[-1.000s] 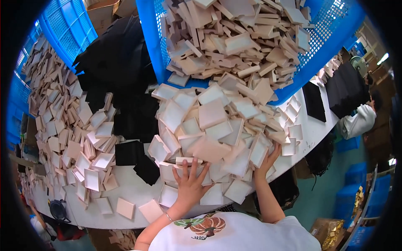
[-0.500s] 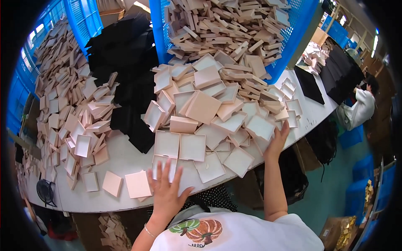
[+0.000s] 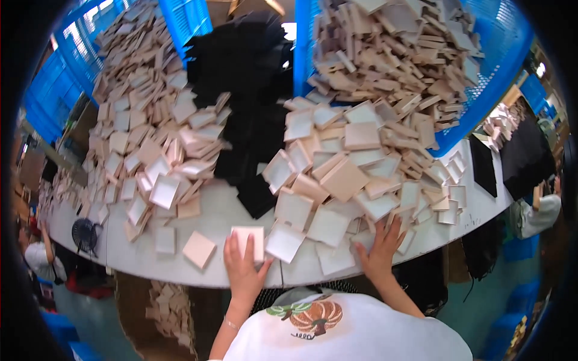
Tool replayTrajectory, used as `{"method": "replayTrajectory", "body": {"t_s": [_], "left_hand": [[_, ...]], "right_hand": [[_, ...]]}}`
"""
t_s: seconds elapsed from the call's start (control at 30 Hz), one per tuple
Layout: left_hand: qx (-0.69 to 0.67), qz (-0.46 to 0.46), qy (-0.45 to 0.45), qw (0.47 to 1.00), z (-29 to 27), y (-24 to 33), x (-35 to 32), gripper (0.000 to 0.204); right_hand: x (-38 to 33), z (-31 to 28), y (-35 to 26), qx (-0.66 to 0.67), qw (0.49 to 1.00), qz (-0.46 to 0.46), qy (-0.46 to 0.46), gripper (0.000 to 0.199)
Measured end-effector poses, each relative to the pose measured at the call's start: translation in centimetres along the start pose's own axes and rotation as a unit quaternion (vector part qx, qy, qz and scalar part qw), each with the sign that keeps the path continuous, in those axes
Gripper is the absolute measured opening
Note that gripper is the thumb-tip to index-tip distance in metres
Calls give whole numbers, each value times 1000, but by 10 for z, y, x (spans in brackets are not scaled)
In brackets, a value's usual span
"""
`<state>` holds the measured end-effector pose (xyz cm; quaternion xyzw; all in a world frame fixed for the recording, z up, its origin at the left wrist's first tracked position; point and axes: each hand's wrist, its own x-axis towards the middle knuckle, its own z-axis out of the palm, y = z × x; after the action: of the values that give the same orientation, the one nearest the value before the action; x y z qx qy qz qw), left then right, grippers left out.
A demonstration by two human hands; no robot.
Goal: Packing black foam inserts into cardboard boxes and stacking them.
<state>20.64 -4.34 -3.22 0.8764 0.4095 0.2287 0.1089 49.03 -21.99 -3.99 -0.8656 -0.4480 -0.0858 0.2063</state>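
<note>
At the table's near edge, my left hand (image 3: 242,271) lies with its fingers stretched out over a pale pink square box piece (image 3: 256,236). Its thumb is spread toward a white-lined open box tray (image 3: 284,242). To the right, my right hand (image 3: 380,254) rests with fingers apart on the front of the heaped box pieces. Under its thumb side lies another white-lined tray (image 3: 335,259). Another pink square piece (image 3: 199,249) lies left of my left hand.
Two big heaps of box pieces, left (image 3: 135,141) and right (image 3: 391,66), spill from blue plastic crates (image 3: 304,48). Black flat sheets (image 3: 241,78) lie between them. A small black fan (image 3: 85,234) stands at the left edge. Another person (image 3: 536,213) is at the far right.
My right hand has moved left and nearer along the heap. Several trays at the front now lie in different places. My left hand has shifted onto the pink box piece. The view has swung left.
</note>
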Motion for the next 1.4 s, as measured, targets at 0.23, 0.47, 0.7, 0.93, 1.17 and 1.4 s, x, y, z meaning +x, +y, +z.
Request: {"method": "replayTrajectory", "body": {"t_s": [0.23,0.47,0.7,0.93,1.17,1.4], "left_hand": [[-8,16,29,999,8,0,19,75],[7,53,-50,997,-37,-19,6,119],[-83,97,-246,961,-69,-43,46,96],[-74,100,-130,984,-55,-47,16,84],[-79,21,-65,995,-31,-39,-3,94],[-29,-48,61,997,-58,-63,2,99]], "right_hand": [[42,15,-2,-12,995,-86,53,62],[33,10,2,149,959,-127,204,45],[26,3,-38,193,933,-210,222,42],[46,11,-108,219,910,-336,110,40],[61,20,-137,196,901,-387,24,34],[62,5,-154,192,869,-427,-156,35]]}}
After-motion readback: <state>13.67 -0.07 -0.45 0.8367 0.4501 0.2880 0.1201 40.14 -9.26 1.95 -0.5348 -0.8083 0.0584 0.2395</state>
